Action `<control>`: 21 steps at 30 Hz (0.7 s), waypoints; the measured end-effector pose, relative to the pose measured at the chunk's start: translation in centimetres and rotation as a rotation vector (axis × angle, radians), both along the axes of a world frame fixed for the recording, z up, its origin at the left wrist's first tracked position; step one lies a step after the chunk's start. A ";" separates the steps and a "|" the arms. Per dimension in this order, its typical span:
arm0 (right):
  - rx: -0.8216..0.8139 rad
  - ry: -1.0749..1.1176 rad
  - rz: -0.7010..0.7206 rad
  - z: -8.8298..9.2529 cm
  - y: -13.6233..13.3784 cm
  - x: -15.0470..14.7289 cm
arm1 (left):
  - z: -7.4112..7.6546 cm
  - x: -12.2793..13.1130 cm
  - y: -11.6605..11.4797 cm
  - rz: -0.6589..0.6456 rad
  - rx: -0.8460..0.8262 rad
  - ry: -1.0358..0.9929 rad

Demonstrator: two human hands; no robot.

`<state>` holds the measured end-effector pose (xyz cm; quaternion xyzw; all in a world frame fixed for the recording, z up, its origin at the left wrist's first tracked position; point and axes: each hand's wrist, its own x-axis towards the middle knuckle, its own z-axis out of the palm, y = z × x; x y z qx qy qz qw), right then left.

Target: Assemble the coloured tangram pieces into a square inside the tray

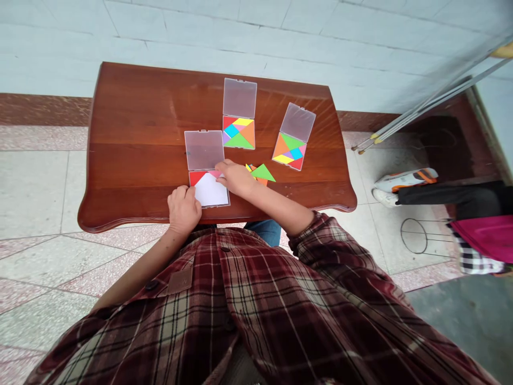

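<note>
An open tangram box (211,192) lies near the table's front edge, its clear lid (203,151) folded back. In its white tray a red triangle (194,177) occupies the upper left corner. My left hand (184,210) is curled against the tray's left edge, fingers bent round it. My right hand (235,178) has its fingers closed on a small pink tangram piece (216,174) at the tray's upper right; the fingertips partly cover that piece. Just right of this hand is a loose pile of tangram pieces with a green triangle (264,172) on top, partly behind my forearm.
Two open boxes of filled tangrams, one at the back middle (239,133) and one at the right (289,152), lie on the brown wooden table (132,139). A wall runs behind it. At right are metal poles (401,122) and another person's leg (433,195) with a white shoe.
</note>
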<state>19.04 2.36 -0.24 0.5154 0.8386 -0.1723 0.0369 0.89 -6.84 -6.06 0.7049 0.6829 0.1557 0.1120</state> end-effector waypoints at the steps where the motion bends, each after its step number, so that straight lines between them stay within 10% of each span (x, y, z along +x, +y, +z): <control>1: 0.007 -0.039 0.019 -0.3 -0.1 -0.6 | 0.0 0.0 0.0 -0.004 -0.003 0.000; 21: 0.077 -0.134 0.107 -0.2 0.5 -1.6 | -0.5 -0.2 -0.2 -0.013 0.042 0.025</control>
